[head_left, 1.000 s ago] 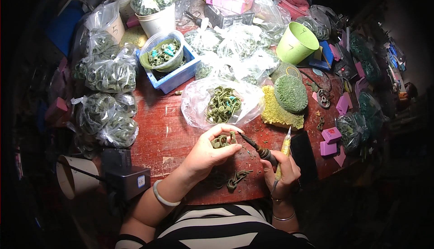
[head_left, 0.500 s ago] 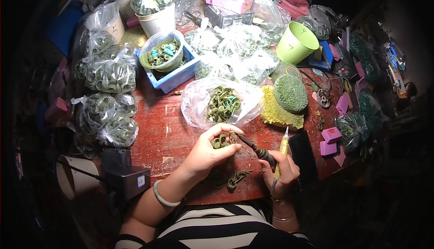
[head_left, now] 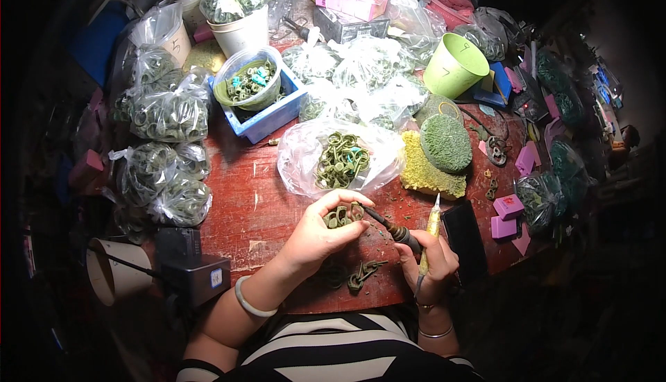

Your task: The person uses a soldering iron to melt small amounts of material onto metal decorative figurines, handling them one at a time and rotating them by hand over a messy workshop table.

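Note:
My left hand is closed around a small cluster of dark green rings, thumb and fingers on either side. In my right hand is a dark soldering iron, its thin tip at the ring nearest my left fingertips; I cannot tell whether they touch. The same hand also holds a yellow pen-like tool with a pointed metal tip, standing upright. More green pieces lie on the red tabletop below my hands. Just beyond them, an open clear bag holds several green rings.
Filled clear bags line the left side and back. A blue tray carries a tub of rings. Right of centre are a yellow sponge-like block, a green round pad, a lime cup and a black flat object.
My right hand and the yellow tool have shifted very slightly left. My left hand and the rings stay in place.

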The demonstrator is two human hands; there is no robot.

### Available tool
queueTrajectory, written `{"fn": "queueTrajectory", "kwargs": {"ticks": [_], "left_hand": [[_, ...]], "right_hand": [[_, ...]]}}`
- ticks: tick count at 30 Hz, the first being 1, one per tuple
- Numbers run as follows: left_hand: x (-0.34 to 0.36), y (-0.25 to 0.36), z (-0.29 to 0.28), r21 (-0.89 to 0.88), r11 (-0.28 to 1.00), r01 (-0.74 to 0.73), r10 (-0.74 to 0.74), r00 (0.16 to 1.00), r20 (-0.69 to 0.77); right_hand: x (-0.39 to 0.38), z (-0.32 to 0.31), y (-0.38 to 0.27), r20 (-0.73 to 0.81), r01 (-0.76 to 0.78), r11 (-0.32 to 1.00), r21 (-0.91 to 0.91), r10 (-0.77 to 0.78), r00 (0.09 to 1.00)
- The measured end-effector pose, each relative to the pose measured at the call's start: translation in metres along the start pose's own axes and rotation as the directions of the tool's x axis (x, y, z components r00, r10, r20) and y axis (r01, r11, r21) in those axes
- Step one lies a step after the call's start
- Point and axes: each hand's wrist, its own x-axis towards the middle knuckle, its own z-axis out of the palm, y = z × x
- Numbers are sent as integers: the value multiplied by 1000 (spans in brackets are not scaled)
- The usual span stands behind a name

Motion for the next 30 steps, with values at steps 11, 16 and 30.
{"fn": "queueTrajectory", "kwargs": {"ticks": [11, 16, 30], "left_hand": [[0, 0, 1, -43, 999, 9, -9, 1000, 1], [0, -2, 0, -86, 996, 21, -21, 1000, -6], [0, -2, 1, -70, 998, 0, -1, 1000, -5]], "right_hand": [[-2, 0, 4, -66, 47, 999, 1, -47, 997], [-4, 0, 6, -71, 42, 999, 5, -42, 997], [-2, 0, 3, -52, 38, 999, 2, -38, 998]]}}
